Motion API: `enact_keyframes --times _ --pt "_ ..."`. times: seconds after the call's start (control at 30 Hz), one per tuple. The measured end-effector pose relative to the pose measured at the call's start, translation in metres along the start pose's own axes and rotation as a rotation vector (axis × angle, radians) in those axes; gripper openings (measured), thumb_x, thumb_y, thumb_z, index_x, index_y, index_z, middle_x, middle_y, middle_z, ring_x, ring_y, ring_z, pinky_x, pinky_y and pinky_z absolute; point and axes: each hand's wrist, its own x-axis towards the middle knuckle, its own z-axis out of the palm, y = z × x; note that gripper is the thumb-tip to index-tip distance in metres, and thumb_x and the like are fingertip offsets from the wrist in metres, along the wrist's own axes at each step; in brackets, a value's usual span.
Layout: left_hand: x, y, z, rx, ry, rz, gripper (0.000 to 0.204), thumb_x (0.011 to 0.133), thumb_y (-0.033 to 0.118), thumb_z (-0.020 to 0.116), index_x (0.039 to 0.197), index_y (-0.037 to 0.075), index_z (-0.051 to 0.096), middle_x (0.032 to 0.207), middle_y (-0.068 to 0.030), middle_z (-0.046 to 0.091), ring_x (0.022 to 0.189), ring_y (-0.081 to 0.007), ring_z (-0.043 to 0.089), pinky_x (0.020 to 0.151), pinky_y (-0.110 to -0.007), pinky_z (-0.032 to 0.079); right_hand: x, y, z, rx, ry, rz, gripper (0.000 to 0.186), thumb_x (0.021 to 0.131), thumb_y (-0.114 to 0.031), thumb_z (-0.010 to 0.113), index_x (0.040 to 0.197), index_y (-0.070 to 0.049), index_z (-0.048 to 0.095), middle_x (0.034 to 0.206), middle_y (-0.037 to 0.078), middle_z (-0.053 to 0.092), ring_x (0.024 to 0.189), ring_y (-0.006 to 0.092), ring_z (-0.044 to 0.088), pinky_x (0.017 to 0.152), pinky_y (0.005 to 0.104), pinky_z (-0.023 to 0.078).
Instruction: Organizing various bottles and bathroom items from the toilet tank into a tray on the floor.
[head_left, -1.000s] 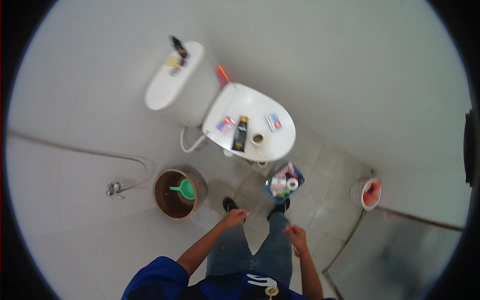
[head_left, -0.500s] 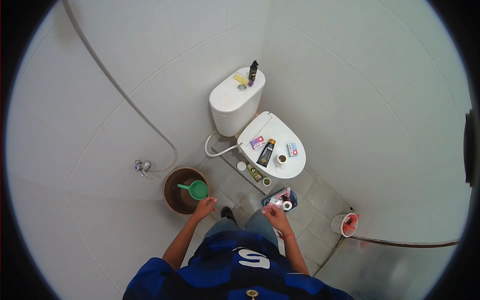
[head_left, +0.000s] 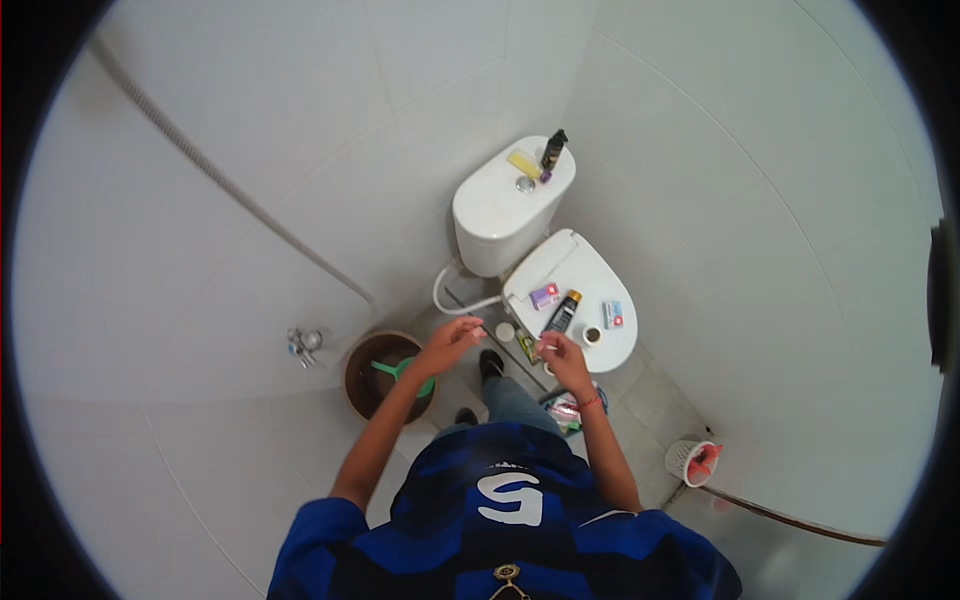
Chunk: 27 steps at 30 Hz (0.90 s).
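We have the black squeeze tube with a gold cap lying on the glossy white toilet lid, nearest to our right hand. The fingers overlap its lower end in our view, so we cannot tell whether they touch it. That hand's grip is half curled, and we cannot make out whether anything is in it. The grip of our left hand is loosely spread with nothing visible in it, to the left of the lid. Around the tube we see a small white cup with dark contents, a purple-and-white box and a light-blue-and-white box. Our right wrist partly hides a blue basket of packages on the floor; our left forearm crosses a round brown bucket holding a green plastic dipper. Beyond, a black pump bottle stands on the white cistern beside a flat yellow item.
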Motion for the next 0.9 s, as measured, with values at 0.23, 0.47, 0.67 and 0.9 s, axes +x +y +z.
enact_keyframes --times 0.23,0.47,0.67,0.9 --pt "0.051 0.031 0.007 -0.067 0.051 -0.095 0.032 0.099 0.018 0.055 0.126 0.0 0.053 0.11 -0.0102 0.065 0.099 -0.0143 0.061 0.089 -0.029 0.048 0.193 -0.078 -0.015 -0.079 0.359 -0.291 0.034 0.087 -0.021 0.07 0.114 -0.002 0.062 0.104 0.009 0.068 0.087 0.0151 0.065 0.077 0.0282 0.051" --pt "0.071 0.051 -0.004 -0.115 0.134 -0.182 0.035 0.099 0.023 0.055 0.126 0.001 0.054 0.112 -0.0086 0.065 0.098 -0.0151 0.061 0.09 -0.029 0.046 0.328 -0.091 -0.034 -0.34 0.537 -0.267 0.05 0.082 -0.03 0.074 0.118 0.001 0.061 0.108 0.017 0.066 0.077 0.021 0.066 0.073 0.0333 0.053" --pt "0.082 0.062 -0.016 -0.125 0.23 -0.217 0.034 0.099 0.023 0.055 0.125 0.002 0.054 0.112 -0.0081 0.065 0.098 -0.0154 0.061 0.09 -0.029 0.046 0.355 -0.086 -0.023 -0.564 0.535 -0.289 0.052 0.077 -0.035 0.077 0.113 0.001 0.065 0.105 0.019 0.063 0.088 0.0327 0.064 0.081 0.0398 0.051" --pt "0.11 0.061 -0.024 -0.085 0.211 -0.187 0.034 0.1 0.023 0.054 0.127 0.003 0.053 0.117 -0.0073 0.063 0.101 -0.0147 0.06 0.089 -0.029 0.046 0.343 -0.099 -0.015 -0.354 0.476 -0.218 0.047 0.077 -0.033 0.079 0.107 0.001 0.069 0.095 0.015 0.064 0.077 0.024 0.064 0.072 0.0334 0.051"
